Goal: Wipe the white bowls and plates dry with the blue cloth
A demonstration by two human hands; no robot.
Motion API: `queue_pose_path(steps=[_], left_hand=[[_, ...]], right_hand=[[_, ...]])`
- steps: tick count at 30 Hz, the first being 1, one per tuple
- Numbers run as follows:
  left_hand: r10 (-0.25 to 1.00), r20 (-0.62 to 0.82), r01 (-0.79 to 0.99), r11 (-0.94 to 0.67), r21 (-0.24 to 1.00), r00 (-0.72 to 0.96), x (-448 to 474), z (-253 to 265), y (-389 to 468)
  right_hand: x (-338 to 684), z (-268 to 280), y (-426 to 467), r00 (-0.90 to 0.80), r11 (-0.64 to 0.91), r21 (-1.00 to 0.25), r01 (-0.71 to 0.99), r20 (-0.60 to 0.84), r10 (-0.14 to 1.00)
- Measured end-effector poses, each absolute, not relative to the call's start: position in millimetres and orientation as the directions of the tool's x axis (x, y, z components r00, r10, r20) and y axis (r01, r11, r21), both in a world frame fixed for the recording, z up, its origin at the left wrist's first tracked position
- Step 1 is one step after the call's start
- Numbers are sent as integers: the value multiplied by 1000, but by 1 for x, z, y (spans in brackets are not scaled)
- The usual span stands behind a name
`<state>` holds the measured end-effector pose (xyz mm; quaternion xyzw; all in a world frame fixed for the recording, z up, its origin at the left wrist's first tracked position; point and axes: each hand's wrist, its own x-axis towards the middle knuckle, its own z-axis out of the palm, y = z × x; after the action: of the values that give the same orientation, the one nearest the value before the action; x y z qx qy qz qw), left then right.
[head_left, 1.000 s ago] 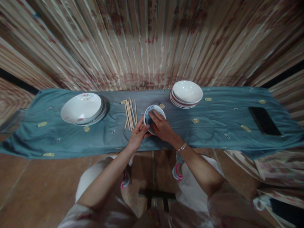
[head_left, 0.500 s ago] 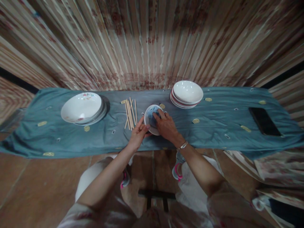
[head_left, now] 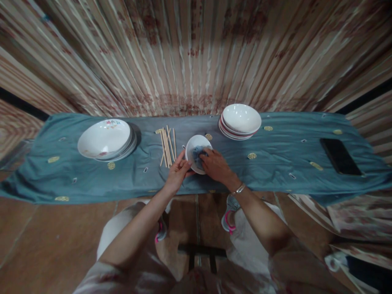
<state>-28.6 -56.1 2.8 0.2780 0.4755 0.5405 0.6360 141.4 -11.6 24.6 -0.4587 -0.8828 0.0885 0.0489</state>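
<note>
A small white bowl (head_left: 193,143) rests on the blue-grey tablecloth (head_left: 275,171) at the middle of the table. My left hand (head_left: 177,174) grips the bowl's near left rim. My right hand (head_left: 216,165) presses a blue-grey cloth (head_left: 197,154) into the inside of the bowl, with the fingers bunched on it. Several wooden chopsticks (head_left: 168,146) lie just left of the bowl.
A stack of large white plates (head_left: 105,139) stands at the left. A stack of white bowls (head_left: 240,120) stands behind and to the right. A black phone (head_left: 340,156) lies far right. A striped curtain hangs behind the table. My knees and shoes show below the table's edge.
My right hand has slid the cloth around inside the bowl, from its far side to its near right side. The left hand has stayed on the rim.
</note>
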Motion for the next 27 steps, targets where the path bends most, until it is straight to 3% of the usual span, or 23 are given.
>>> queue_pose_path(steps=[8, 18, 27], left_hand=[[953, -302, -405, 262, 876, -36, -29, 3, -57], [949, -312, -412, 272, 870, -33, -29, 3, -58], [957, -289, -409, 256, 876, -21, -28, 4, -58]], right_hand=[[144, 29, -9, -625, 544, -437, 717, -57, 778], [141, 12, -6, -660, 499, -768, 401, 135, 739], [134, 11, -8, -576, 448, -842, 302, 213, 789]])
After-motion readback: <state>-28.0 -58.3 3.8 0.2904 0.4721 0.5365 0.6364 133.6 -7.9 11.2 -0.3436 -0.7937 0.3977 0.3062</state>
